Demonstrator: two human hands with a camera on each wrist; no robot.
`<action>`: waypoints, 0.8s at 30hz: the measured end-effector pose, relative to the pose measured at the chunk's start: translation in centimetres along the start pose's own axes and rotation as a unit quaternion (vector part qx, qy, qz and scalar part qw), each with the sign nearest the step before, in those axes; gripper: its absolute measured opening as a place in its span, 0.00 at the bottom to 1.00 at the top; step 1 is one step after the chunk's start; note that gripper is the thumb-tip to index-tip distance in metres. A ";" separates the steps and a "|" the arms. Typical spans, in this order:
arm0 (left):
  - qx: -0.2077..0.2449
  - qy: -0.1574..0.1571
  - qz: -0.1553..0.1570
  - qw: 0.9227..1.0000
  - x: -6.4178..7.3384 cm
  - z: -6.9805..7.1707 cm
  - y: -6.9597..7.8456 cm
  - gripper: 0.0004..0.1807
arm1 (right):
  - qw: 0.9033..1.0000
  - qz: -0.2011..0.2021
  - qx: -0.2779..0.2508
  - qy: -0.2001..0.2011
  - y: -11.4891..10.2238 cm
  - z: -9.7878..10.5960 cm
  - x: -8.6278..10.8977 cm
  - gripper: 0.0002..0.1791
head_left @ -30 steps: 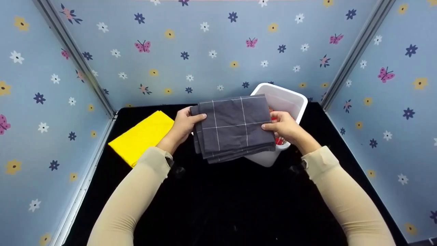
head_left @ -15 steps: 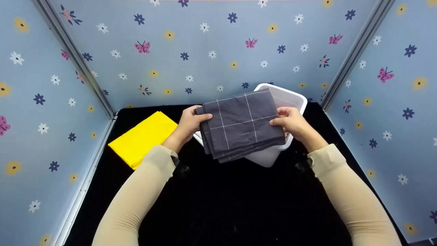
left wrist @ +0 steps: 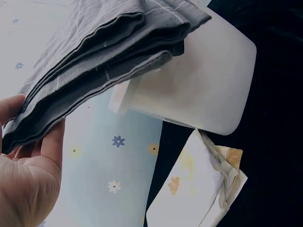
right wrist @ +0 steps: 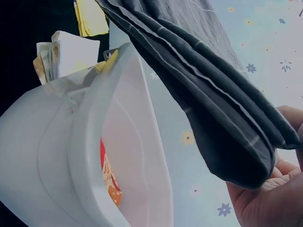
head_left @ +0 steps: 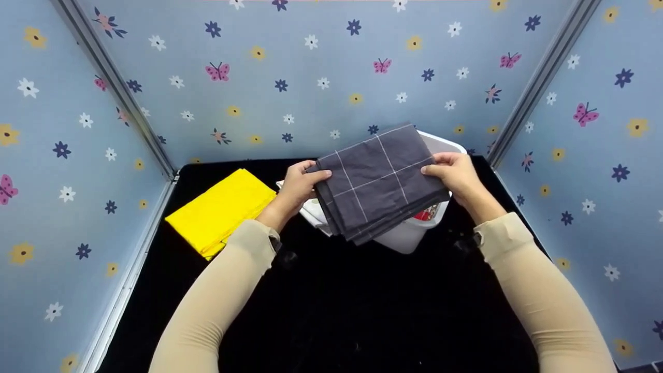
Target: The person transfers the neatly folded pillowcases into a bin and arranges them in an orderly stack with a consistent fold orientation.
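A folded dark grey cloth (head_left: 380, 181) with thin white grid lines hangs between both hands, its layers stacked and its right end tilted up. My left hand (head_left: 300, 189) pinches the left edge, thumb on top and fingers beneath. At the opposite edge my right hand (head_left: 458, 176) grips it the same way. Below the cloth stands a white plastic bin (head_left: 404, 239), its mouth partly covered in the head view. Something red and patterned (right wrist: 109, 175) lies inside the bin, as the right wrist view shows.
A folded yellow cloth (head_left: 222, 210) lies on the black tabletop (head_left: 352, 311) at the left. Between it and the bin is a folded white cloth (left wrist: 184, 184) with a faint print, partly hidden by the grey one. Flowered panels (head_left: 321, 62) enclose the back and sides.
Both hands have carried the grey cloth to the right and slightly up, tilting its right end higher. More of the white cloth shows at its left; the bin has stayed put.
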State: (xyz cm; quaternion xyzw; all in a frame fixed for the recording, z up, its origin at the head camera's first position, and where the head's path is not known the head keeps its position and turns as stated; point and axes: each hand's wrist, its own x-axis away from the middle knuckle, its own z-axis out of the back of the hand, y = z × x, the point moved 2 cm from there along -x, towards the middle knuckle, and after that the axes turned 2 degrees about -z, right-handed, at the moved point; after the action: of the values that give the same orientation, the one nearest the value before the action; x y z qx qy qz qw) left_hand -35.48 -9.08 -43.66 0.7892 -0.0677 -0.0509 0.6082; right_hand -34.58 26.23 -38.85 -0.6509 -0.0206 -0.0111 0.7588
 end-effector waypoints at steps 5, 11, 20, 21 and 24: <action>0.002 0.004 0.002 1.000 0.0 -0.7 -0.1 0.04 | 1.000 0.001 0.000 -0.006 -0.3 0.7 -0.4 0.12; 0.000 0.005 0.004 1.000 -0.2 -1.6 -0.5 0.06 | 1.000 -0.004 0.015 -0.017 -0.5 1.6 -1.0 0.07; 0.008 0.009 0.016 1.000 -0.3 -2.6 -1.7 0.08 | 0.997 0.004 0.062 -0.040 -0.7 2.7 -1.9 0.05; 0.009 0.008 0.017 1.000 -0.3 -2.7 -1.8 0.09 | 0.997 0.002 0.067 -0.042 -0.7 2.8 -2.0 0.05; 0.013 0.009 0.021 1.000 -0.3 -3.0 -2.2 0.09 | 0.996 -0.009 0.077 -0.052 -0.4 3.1 -2.5 0.05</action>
State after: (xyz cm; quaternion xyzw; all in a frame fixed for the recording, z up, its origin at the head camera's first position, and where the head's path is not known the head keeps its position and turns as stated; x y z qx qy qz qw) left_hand -35.16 -5.66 -45.03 0.7961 -0.0798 -0.0301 0.5991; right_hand -37.11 29.26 -38.12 -0.5904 -0.0669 0.0172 0.8042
